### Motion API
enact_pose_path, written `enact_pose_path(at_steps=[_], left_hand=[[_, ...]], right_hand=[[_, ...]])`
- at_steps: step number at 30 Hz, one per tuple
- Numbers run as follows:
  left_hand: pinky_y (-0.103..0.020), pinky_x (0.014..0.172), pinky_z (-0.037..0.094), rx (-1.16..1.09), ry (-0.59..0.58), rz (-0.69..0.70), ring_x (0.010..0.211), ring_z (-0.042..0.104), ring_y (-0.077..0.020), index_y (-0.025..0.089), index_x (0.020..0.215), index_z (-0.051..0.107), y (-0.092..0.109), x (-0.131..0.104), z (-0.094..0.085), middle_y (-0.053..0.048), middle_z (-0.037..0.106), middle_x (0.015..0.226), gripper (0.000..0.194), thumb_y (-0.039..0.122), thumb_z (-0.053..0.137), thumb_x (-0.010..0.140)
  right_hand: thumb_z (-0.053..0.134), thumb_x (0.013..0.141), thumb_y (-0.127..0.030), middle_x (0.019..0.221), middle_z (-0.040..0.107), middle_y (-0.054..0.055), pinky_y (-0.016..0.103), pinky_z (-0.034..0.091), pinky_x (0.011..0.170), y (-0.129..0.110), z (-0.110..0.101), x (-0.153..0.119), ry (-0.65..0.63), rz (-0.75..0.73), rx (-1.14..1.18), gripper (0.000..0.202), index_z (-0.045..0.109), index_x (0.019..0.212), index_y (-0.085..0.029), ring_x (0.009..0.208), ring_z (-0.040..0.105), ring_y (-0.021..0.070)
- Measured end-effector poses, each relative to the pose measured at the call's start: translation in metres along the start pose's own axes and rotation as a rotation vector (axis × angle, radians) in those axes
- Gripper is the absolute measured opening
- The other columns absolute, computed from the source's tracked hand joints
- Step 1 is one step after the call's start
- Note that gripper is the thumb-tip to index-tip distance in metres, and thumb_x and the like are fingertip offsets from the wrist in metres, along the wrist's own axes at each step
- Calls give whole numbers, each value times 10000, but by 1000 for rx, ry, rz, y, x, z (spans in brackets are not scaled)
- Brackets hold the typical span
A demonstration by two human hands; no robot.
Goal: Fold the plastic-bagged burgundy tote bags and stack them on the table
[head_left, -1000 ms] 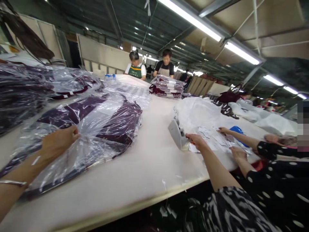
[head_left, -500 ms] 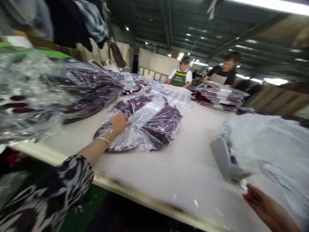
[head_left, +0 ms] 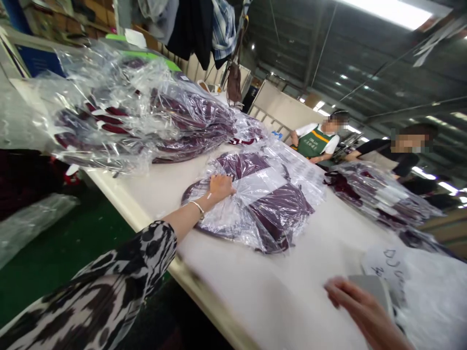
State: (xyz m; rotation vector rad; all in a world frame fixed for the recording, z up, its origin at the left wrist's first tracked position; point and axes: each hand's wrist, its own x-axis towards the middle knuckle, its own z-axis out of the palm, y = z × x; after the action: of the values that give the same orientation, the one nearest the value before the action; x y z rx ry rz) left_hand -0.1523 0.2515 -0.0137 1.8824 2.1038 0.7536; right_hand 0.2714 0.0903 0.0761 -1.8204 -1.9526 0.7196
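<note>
Clear plastic gathers in the closed fingers of my left hand [head_left: 222, 188], at the near left side of a bagged maroon garment [head_left: 272, 201]. The garment lies flat on the white table [head_left: 233, 262], with a pale strip across it under the plastic. My right hand [head_left: 355, 299] is over the table at the lower right, blurred, its fingers bent; whether anything is between them cannot be made out. Just behind it is a grey object [head_left: 372, 289], beside a whitish plastic bag [head_left: 434, 291] with black handwriting.
A large heap of bagged maroon garments [head_left: 189, 116] covers the table's left part. Another bagged stack [head_left: 386, 194] lies at the far right. Two people stand beyond the table, one in a green apron [head_left: 312, 141]. Clothes [head_left: 197, 24] hang above the heap.
The view has turned, so the scene sits tilted and further right. My left hand keeps its grip on the plastic. My right hand has moved left, away from the white scrap at its fingertips.
</note>
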Motion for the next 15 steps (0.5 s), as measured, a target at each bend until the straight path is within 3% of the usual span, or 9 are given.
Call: enact_pose_path(at_steps=[2, 4, 7, 11, 15], left_hand=[[-489, 984, 393, -11, -14, 1, 1117, 643, -374, 170, 923, 750, -1, 0, -1, -168, 762, 1058, 257, 399, 749, 806], [-492, 992, 398, -24, -26, 3, 1123, 653, -375, 165, 933, 760, -1, 0, -2, -175, 765, 1070, 265, 398, 757, 807], [-478, 1000, 418, -43, -52, 0, 1106, 680, -359, 158, 958, 771, -1, 0, -5, -183, 771, 1074, 273, 392, 757, 818], [-443, 1059, 422, -50, -112, -22, 1067, 719, -303, 167, 966, 773, 0, 5, -7, -152, 786, 1053, 246, 378, 736, 845], [-421, 1081, 436, -49, -171, -24, 1078, 725, -273, 181, 972, 768, -2, 8, -15, -120, 790, 1071, 219, 369, 692, 890]], right_hand=[[696, 807, -596, 757, 691, 51, 323, 524, 693, -74, 31, 49, -269, -120, 28, 370, 736, 746, -234, 752, 630, 222], [709, 813, -529, 765, 687, 21, 277, 470, 649, -140, 68, 104, -465, -232, 50, 326, 743, 823, -205, 710, 589, 176], [712, 779, -448, 671, 652, -10, 242, 404, 584, -202, 121, 180, -599, -322, -49, 279, 716, 763, -170, 613, 527, 129], [729, 725, -303, 567, 613, -33, 226, 404, 561, -222, 162, 247, -582, -281, -371, 170, 675, 643, -165, 563, 529, 116], [762, 707, -239, 501, 591, -31, 215, 401, 520, -214, 173, 275, -625, -233, -489, 166, 665, 595, -163, 529, 549, 120]])
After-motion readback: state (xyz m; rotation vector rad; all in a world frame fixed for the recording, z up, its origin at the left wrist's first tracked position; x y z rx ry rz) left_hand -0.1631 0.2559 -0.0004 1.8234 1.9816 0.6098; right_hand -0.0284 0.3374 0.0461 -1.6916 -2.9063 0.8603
